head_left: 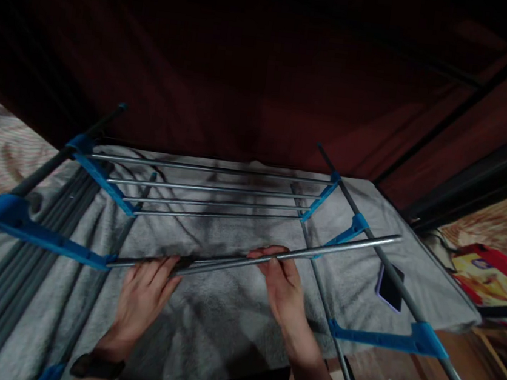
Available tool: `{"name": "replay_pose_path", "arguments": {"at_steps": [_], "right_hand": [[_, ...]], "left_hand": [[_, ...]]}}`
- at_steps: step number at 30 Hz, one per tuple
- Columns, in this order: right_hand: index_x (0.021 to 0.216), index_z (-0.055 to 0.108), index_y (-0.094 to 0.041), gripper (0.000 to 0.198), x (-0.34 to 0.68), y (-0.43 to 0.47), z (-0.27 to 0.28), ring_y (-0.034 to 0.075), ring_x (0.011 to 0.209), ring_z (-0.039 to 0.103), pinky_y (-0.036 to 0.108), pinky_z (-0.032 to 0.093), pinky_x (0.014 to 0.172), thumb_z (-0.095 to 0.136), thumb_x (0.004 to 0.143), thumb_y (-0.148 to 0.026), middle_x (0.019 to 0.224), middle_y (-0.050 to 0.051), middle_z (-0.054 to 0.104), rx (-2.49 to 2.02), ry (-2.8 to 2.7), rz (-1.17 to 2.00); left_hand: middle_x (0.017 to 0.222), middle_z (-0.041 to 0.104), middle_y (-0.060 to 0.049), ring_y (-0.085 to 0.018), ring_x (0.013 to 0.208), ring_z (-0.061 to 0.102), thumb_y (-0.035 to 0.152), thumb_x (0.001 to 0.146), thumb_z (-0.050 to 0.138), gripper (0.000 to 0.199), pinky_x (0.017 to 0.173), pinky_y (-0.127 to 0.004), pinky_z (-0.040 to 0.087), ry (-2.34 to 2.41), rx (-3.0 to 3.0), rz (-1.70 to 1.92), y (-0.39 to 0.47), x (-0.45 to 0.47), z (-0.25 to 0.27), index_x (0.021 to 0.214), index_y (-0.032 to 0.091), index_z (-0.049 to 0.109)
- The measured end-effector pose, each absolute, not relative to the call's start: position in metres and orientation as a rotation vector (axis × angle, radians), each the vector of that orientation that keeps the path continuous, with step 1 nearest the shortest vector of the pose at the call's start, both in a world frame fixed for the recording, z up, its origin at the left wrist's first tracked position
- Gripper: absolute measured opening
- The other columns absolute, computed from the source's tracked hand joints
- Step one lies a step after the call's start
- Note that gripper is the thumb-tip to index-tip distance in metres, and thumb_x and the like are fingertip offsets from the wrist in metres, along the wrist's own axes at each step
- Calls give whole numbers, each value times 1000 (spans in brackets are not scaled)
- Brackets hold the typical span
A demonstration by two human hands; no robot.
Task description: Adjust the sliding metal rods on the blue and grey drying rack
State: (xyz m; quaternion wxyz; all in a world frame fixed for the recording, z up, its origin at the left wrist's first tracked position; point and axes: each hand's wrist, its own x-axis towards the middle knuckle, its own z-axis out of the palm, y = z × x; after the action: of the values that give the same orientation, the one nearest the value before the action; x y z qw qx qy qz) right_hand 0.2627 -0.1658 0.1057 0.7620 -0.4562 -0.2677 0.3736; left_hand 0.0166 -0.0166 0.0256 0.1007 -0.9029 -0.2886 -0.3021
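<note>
My left hand (145, 290) is closed around thin metal rods (222, 264) near the inner end of the left blue plastic bracket (47, 236). One rod meets that bracket's end. My right hand (281, 288) pinches the rods farther right, thumb and fingers together. From there a rod slants up to the right, its free end passing over the right upright tube (393, 270), near another blue bracket (344, 234). My fingers hide part of the rods, so I cannot tell exactly how many there are. Beyond my hands, several rods (217, 191) span two blue brackets, forming a shelf tier.
The rack stands over a grey blanket (230, 236). Several grey tubes (31, 250) lie at the left. A phone (391, 288) rests behind the right upright, above a lower blue bracket (383, 339). A red and yellow box (491, 275) sits far right; a dark red surface (228, 89) rises behind.
</note>
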Motion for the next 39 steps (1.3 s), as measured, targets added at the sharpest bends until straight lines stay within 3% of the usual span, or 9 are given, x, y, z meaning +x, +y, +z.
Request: {"name": "replay_pose_path", "arguments": {"at_steps": [4,6,9,12,19,24,30,33,39], "right_hand": [[99,68,-27,17,273,-166,167,19,87,70,47,57,98,61,97,-43,86,-2,70,-986,-742,470],[101,64,-27,17,279,-167,193,16,76,67,41,60,84,57,100,-42,77,-4,63,-988,-755,266],[106,61,-23,17,284,-169,217,11,62,59,29,53,63,56,101,-38,75,-5,56,-1000,-791,17],[104,62,-22,14,282,-168,221,9,57,55,25,46,56,61,98,-34,81,-5,57,-1067,-837,-60],[108,68,-26,16,258,-152,224,12,60,56,27,46,56,64,97,-36,77,-3,65,-1301,-1127,-54],[118,71,-28,22,248,-134,225,17,84,70,29,54,73,61,99,-34,96,2,75,-1453,-1579,-129],[125,69,-24,29,241,-135,143,19,87,71,31,55,75,51,104,-30,98,5,75,-1653,-1861,-42],[129,68,-26,35,238,-140,101,19,90,71,32,55,76,49,101,-17,101,4,75,-1717,-1971,16],[102,72,-24,31,225,-136,52,21,91,69,36,54,82,46,96,-8,94,4,73,-1879,-2025,40]], "left_hand": [[120,71,-15,-31,106,67,45,102,55,54,95,-45,48,-879,-2638,-1001,-24,25,41,148,19,48],[121,71,-14,-30,108,67,41,102,56,52,96,-44,49,-861,-2666,-1035,-29,28,44,149,21,48],[119,71,-11,-26,107,67,28,102,55,43,94,-39,51,-857,-2705,-1059,-36,31,43,145,22,51],[117,71,-11,-23,106,67,17,102,52,38,91,-36,52,-868,-2728,-1099,-44,32,42,139,20,56],[120,71,-10,-21,112,65,6,98,48,46,97,-35,52,-730,-2777,-1211,-70,37,55,140,21,58],[115,73,-10,-19,109,66,2,94,49,45,94,-33,55,-575,-2772,-1280,-87,48,77,134,19,61],[112,75,-7,-19,116,65,9,96,55,27,102,-35,53,-447,-2694,-1349,-112,55,75,117,18,68],[120,75,-8,-19,122,63,10,98,51,31,112,-38,47,-583,-2698,-1273,-113,59,58,122,19,68],[132,70,-10,-22,128,60,14,101,46,43,121,-46,38,-908,-2818,-939,-91,55,23,142,19,59]]}}
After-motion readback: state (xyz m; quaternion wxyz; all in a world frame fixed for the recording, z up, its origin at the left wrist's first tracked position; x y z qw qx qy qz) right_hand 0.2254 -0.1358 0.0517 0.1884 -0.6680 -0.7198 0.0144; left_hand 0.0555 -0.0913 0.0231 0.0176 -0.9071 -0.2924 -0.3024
